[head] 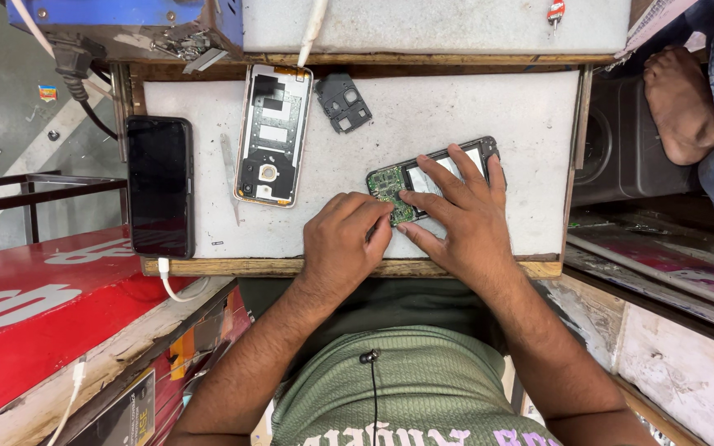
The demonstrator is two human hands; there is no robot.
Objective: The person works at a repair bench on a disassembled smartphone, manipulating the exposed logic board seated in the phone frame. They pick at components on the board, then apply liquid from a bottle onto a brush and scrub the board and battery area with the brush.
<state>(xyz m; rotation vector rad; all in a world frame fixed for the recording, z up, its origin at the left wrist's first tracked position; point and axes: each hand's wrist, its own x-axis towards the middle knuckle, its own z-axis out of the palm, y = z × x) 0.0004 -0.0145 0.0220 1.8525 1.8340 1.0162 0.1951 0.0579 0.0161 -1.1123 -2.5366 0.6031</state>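
An opened phone body point(423, 175) with a green circuit board point(388, 183) lies on the white work surface point(473, 107). My right hand point(460, 216) rests flat on it, fingers spread, pressing it down. Curled into a loose fist, my left hand point(346, 239) touches the board's near left corner; whether it pinches a small tool or part is hidden. A phone back frame point(273, 136) lies face up to the left, and a small dark camera cover piece point(343, 102) lies beside it.
A black phone point(159, 186) lies at the table's left end with a white cable point(173, 285) plugged in. A thin metal blade point(228, 161) sits between the two phones. A red box point(35, 314) is at lower left. Another person's bare foot point(679, 99) rests at upper right.
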